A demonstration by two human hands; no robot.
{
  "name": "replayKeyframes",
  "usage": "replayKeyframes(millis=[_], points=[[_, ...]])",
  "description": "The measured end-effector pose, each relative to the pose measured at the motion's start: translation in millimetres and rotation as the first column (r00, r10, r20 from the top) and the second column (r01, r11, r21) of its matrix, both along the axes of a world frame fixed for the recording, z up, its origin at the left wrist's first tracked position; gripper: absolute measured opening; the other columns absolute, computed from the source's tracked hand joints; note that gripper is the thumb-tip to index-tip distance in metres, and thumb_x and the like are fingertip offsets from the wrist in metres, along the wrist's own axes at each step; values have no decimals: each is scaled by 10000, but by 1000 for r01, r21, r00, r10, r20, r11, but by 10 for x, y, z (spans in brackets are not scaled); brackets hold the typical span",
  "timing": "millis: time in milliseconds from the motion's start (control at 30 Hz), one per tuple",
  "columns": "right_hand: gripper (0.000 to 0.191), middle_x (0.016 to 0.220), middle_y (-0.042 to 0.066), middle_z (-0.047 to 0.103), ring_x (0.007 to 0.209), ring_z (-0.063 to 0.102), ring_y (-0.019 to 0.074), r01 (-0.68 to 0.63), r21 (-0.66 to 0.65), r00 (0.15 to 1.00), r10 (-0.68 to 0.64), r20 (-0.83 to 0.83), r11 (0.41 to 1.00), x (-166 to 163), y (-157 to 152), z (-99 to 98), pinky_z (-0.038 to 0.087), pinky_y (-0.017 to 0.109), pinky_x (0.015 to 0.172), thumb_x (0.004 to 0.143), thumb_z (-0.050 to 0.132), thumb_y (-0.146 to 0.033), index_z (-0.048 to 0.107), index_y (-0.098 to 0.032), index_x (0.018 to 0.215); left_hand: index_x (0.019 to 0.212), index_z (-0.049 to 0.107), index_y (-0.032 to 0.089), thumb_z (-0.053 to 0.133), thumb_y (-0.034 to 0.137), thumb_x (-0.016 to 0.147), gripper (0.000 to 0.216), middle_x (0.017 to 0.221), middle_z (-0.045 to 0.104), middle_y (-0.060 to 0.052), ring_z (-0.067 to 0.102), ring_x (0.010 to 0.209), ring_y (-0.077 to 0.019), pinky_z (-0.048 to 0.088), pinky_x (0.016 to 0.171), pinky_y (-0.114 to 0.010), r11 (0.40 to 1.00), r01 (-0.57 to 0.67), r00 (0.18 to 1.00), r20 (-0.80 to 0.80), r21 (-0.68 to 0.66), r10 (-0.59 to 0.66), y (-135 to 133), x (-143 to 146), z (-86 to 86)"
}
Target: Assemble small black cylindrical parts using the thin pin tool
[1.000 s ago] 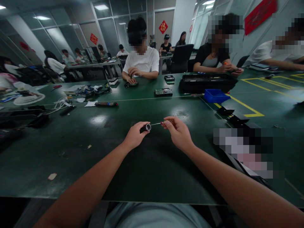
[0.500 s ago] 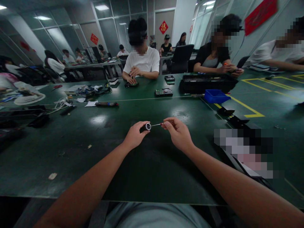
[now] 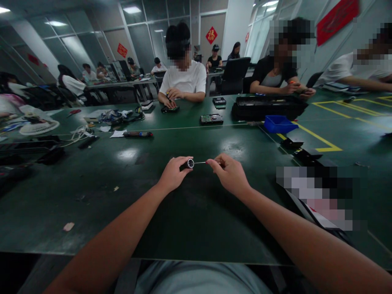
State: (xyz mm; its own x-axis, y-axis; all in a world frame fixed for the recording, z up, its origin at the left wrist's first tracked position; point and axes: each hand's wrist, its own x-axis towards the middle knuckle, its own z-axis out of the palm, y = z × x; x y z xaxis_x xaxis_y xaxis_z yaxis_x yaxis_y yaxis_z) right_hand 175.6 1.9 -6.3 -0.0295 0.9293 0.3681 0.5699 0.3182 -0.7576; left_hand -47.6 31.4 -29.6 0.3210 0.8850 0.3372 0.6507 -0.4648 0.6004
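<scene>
My left hand [image 3: 173,175] is closed round a small black cylinder with a silver end [image 3: 190,163], held just above the green table [image 3: 122,196]. My right hand [image 3: 229,174] pinches a thin screwdriver [image 3: 202,162] by its reddish handle. The metal shaft runs left and its tip meets the cylinder's silver end. Both hands hover near the middle of the table, a short gap between them.
A blue bin [image 3: 278,123], a long black tray [image 3: 269,107] and small black parts [image 3: 301,153] lie to the right. Cables and tools [image 3: 116,116] clutter the far left, a circuit board [image 3: 211,119] sits ahead. People sit across the table.
My right hand has shifted slightly on the screwdriver handle, fingers turning; the left hand and cylinder stay almost where they were.
</scene>
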Motion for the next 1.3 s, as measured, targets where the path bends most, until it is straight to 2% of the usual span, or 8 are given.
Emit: replayKeyframes(millis=[100, 200, 400, 600, 767, 900, 1133, 1300], points=[[166, 747, 22, 698, 677, 656, 194, -64, 12, 996, 64, -56, 998, -4, -7, 12, 467, 318, 638, 916, 593, -394, 614, -233, 885, 1284, 654, 244, 691, 187, 891, 399, 1301, 669, -77, 585, 1241, -257, 340, 1148, -528, 1000, 2, 1000, -20, -13, -2, -9, 7, 1], [144, 847, 42, 726, 770, 692, 211, -114, -2, 990, 113, -87, 993, -6, -16, 17, 499, 339, 694, 901, 589, -336, 627, -226, 986, 1285, 653, 246, 686, 190, 893, 397, 1299, 669, -75, 586, 1232, -262, 338, 1145, -541, 1000, 11, 999, -39, -28, -12, -22, 14, 10], [381, 530, -29, 570, 517, 595, 175, -84, -105, 994, 77, -73, 991, 7, 9, 0, 433, 312, 564, 994, 422, -489, 678, -219, 913, 1299, 642, 241, 679, 203, 901, 401, 1310, 662, -76, 578, 1237, -262, 322, 1151, -551, 999, 19, 998, -52, -34, -21, -16, 12, 9], [277, 691, -5, 658, 638, 637, 189, -107, -51, 993, 103, -64, 993, -3, 2, -5, 463, 319, 633, 944, 494, -342, 626, -220, 1155, 1269, 660, 248, 687, 188, 887, 388, 1277, 676, -73, 588, 1224, -265, 304, 1159, -555, 999, 32, 998, -56, -35, -34, -7, 18, -25], [279, 737, 18, 666, 675, 631, 192, -120, -40, 992, 118, -55, 992, -11, -26, 2, 448, 328, 641, 988, 422, -392, 648, -233, 941, 1270, 658, 246, 685, 190, 887, 388, 1283, 674, -71, 589, 1223, -264, 306, 1160, -554, 999, 30, 998, -50, -44, -33, -16, 20, -11], [189, 823, 32, 692, 722, 649, 199, -81, -17, 981, 77, -176, 997, -29, -18, -29, 481, 341, 673, 945, 495, -352, 577, -230, 1064, 1268, 660, 241, 693, 195, 885, 388, 1277, 677, -73, 594, 1209, -267, 306, 1160, -557, 999, 24, 998, -55, -45, -26, -24, 34, 3], [270, 849, 53, 703, 796, 678, 206, -132, -58, 855, 84, -511, 990, -68, 64, -114, 553, 395, 804, 887, 610, -477, 634, -213, 940, 1308, 640, 243, 683, 238, 907, 403, 1308, 664, -78, 583, 1237, -265, 297, 1167, -558, 1000, 6, 999, -39, -24, -7, -41, 45, 2], [312, 791, 21, 647, 715, 642, 175, -124, -138, 676, -18, -737, 983, -52, 158, -192, 584, 381, 770, 858, 641, -530, 634, -221, 896, 1328, 627, 272, 676, 209, 912, 423, 1318, 659, -64, 576, 1248, -244, 329, 1154, -526, 995, 94, 995, -39, 41, -92, -48, 52, 2]])
